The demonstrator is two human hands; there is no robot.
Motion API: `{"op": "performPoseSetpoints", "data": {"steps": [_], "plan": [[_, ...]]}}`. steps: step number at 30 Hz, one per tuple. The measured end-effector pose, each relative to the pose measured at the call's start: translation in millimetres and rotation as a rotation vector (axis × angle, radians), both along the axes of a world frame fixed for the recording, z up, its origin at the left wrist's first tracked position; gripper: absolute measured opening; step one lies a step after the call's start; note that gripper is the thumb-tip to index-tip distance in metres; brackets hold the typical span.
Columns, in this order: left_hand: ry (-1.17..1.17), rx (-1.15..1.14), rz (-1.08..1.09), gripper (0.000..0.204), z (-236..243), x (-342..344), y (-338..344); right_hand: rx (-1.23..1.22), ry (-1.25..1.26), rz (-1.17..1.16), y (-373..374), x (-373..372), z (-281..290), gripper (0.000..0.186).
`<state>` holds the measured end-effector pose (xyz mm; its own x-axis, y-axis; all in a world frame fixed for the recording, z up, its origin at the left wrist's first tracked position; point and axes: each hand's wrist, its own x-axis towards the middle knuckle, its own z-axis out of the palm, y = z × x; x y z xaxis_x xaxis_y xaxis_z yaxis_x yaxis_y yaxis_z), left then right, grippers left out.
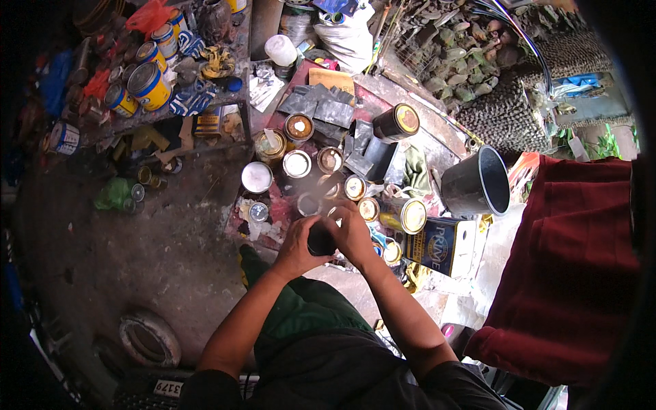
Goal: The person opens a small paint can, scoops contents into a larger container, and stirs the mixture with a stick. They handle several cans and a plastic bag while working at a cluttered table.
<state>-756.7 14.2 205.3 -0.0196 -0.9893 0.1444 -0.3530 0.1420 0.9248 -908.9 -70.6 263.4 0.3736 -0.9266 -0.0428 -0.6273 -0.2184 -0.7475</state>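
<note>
Close in front of my body, my left hand curls around the side of a dark, round, cup-like container. From the opposite side, my right hand closes on the same container, its fingers bent over the rim. The hands cover much of the container, and its contents cannot be made out. Just beyond my fingers stand several opened paint cans, among them one with a white top, a pale-filled one and a brown-stained one. A small silver-topped can is left of my left hand.
A black bucket lies tilted at the right, near a dark rectangular tin. Dark red cloth hangs at far right. Blue-and-yellow cans crowd a shelf at upper left. A tyre rests on the floor at lower left.
</note>
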Motion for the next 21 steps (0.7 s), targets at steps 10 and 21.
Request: {"op": "performPoseSetpoints", "data": {"steps": [10, 21], "plan": [[-0.006, -0.025, -0.027, 0.103, -8, 4, -4, 0.128, 0.061, 0.007, -9, 2, -7, 0.024], [0.034, 0.002, -0.062, 0.105, -19, 6, -10, 0.687, -0.217, -0.053, -31, -19, -31, 0.018]]}}
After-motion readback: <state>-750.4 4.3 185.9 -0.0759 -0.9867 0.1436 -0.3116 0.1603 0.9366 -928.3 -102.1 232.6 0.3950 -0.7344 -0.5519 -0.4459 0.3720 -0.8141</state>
